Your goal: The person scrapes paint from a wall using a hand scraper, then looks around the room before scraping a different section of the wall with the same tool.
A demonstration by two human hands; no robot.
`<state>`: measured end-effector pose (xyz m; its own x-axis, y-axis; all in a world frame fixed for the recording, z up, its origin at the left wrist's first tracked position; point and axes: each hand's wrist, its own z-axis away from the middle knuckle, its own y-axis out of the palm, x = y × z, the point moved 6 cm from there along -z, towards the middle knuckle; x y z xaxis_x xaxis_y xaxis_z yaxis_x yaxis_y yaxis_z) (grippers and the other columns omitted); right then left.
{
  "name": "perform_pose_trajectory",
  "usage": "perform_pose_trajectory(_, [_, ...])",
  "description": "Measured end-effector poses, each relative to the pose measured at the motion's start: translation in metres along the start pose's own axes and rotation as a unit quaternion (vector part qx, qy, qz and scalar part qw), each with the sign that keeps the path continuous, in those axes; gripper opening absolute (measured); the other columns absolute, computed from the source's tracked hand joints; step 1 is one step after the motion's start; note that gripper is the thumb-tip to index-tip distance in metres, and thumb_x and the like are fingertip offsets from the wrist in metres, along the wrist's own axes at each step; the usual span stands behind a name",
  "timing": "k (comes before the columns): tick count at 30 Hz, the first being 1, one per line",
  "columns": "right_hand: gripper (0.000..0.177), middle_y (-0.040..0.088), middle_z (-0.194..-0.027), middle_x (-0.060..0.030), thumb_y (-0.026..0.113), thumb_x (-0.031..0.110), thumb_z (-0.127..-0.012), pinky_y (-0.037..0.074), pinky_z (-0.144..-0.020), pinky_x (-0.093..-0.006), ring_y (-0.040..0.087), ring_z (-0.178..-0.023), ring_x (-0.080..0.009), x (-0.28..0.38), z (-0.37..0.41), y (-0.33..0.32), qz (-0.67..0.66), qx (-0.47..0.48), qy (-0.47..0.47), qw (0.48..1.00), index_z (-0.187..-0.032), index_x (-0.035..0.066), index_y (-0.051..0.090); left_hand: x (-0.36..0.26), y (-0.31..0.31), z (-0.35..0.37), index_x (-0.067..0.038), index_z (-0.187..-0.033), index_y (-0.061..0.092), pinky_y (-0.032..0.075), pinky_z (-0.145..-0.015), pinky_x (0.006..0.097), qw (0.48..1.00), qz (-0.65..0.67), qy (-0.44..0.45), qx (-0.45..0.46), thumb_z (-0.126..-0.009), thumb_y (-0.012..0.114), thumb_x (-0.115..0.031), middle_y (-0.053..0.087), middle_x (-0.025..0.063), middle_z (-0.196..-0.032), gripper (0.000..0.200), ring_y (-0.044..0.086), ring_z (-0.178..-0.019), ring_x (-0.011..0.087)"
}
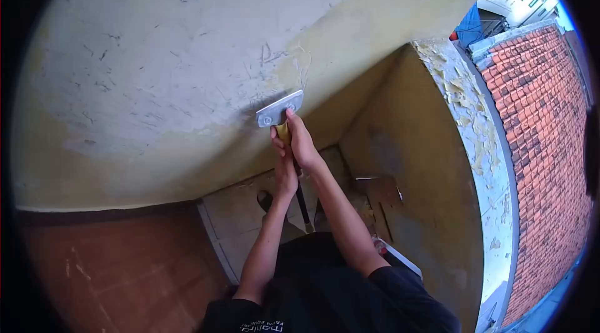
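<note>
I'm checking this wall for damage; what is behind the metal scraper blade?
Behind the metal scraper blade is the wall, with scratches and yellowish paint visible nearby; the part directly covered cannot be seen.

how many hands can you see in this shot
2: the right hand grips the scraper just below its metal plate, and the left hand is against it, slightly lower. Some fingers are hidden, but no other hands show.

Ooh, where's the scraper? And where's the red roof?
Scraper [279, 109]: head view, on the middle of its metal blade.
Roof [542, 127]: head view, on its tiled slope.
</note>
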<state>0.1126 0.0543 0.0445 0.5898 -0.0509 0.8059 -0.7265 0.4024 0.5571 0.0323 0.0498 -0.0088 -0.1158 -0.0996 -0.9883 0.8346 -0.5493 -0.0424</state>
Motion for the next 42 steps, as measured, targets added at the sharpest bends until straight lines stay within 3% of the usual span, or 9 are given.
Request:
perform_pose_trajectory(3, [0.059, 0.045, -0.058, -0.001, 0.029, 0.055, -0.1, 0.031, -0.043, -0.0262, 0.036, -0.044, -0.0097, 0.013, -0.01, -0.011, 0.02, -0.022, 0.015, 0.999, -0.075, 0.006, 0.049, -0.013, 0.019, -0.012, -0.011, -0.149, 0.024, 0.035, -0.048, 0.0216, 0.998, 0.06, 0.015, -0.022, -0.101, 0.033, -0.051, 0.053, -0.0003, -0.094, 0.063, 0.045, -0.059, 0.0025])
perform_pose_trajectory(7, [0.062, 0.039, -0.055, 0.0008, 0.027, 0.058, -0.1, 0.026, -0.041, -0.0243, 0.031, -0.043, -0.0083, 0.011, -0.017, -0.005, 0.016, -0.052, 0.01, 0.998, -0.072, 0.006, 0.047, -0.005, 0.009, -0.017, -0.007, -0.127, 0.043, 0.032, -0.045, 0.0222, 0.998, 0.051, -0.038, -0.008, -0.102, 0.034, -0.046, 0.05, -0.0031, -0.075, 0.048, 0.041, -0.053, 0.0022])
perform_pose_trajectory(12, [0.065, 0.032, -0.052, 0.0028, 0.026, 0.062, -0.099, 0.027, -0.039, -0.0239, 0.028, -0.042, -0.0078, 0.02, -0.016, -0.003, 0.076, -0.052, 0.001, 0.996, -0.069, 0.007, 0.043, -0.013, 0.01, -0.012, -0.004, -0.107, 0.05, 0.032, -0.045, 0.0234, 0.997, 0.043, -0.053, -0.034, -0.104, 0.037, -0.039, 0.046, -0.005, -0.063, 0.037, 0.041, -0.051, 0.0025])
perform_pose_trajectory(23, [0.067, 0.035, -0.052, 0.0019, 0.025, 0.063, -0.1, 0.026, -0.039, -0.0241, 0.03, -0.041, -0.0072, 0.021, -0.022, 0.001, 0.094, -0.061, -0.032, 0.993, -0.069, 0.006, 0.043, -0.008, 0.0, -0.011, 0.003, -0.099, 0.053, 0.033, -0.048, 0.0259, 0.997, 0.017, -0.056, -0.048, -0.103, 0.04, -0.033, 0.05, -0.0023, -0.062, 0.038, 0.045, -0.054, 0.0042])
perform_pose_trajectory(26, [0.066, 0.037, -0.052, 0.0018, 0.025, 0.055, -0.103, 0.028, -0.042, -0.0257, 0.033, -0.044, -0.0078, 0.024, -0.022, 0.001, 0.106, -0.075, -0.036, 0.991, -0.064, 0.005, 0.043, 0.004, -0.005, -0.012, 0.004, -0.109, 0.053, 0.039, -0.052, 0.0278, 0.996, -0.046, -0.068, -0.025, -0.102, 0.042, -0.032, 0.056, 0.001, -0.069, 0.039, 0.052, -0.06, 0.0078])
perform_pose_trajectory(32, [0.067, 0.041, -0.051, -0.0016, 0.024, 0.048, -0.105, 0.033, -0.045, -0.0292, 0.04, -0.047, -0.0104, 0.022, -0.028, -0.004, 0.144, -0.092, -0.08, 0.982, -0.061, 0.002, 0.044, -0.003, -0.001, -0.016, 0.003, -0.131, 0.047, 0.047, -0.072, 0.0275, 0.999, -0.031, -0.012, -0.034, -0.101, 0.043, -0.033, 0.065, 0.011, -0.098, 0.047, 0.062, -0.087, 0.0133])
perform_pose_trajectory(42, [0.07, 0.042, -0.05, -0.0032, 0.023, 0.047, -0.105, 0.036, -0.046, -0.0311, 0.042, -0.046, -0.0124, 0.023, -0.028, -0.005, 0.159, -0.088, -0.077, 0.98, -0.059, 0.0, 0.045, -0.003, 0.001, -0.015, 0.006, -0.125, 0.052, 0.048, -0.078, 0.0301, 0.997, -0.031, -0.042, -0.049, -0.1, 0.045, -0.035, 0.066, 0.0137, -0.101, 0.048, 0.064, -0.096, 0.0168])
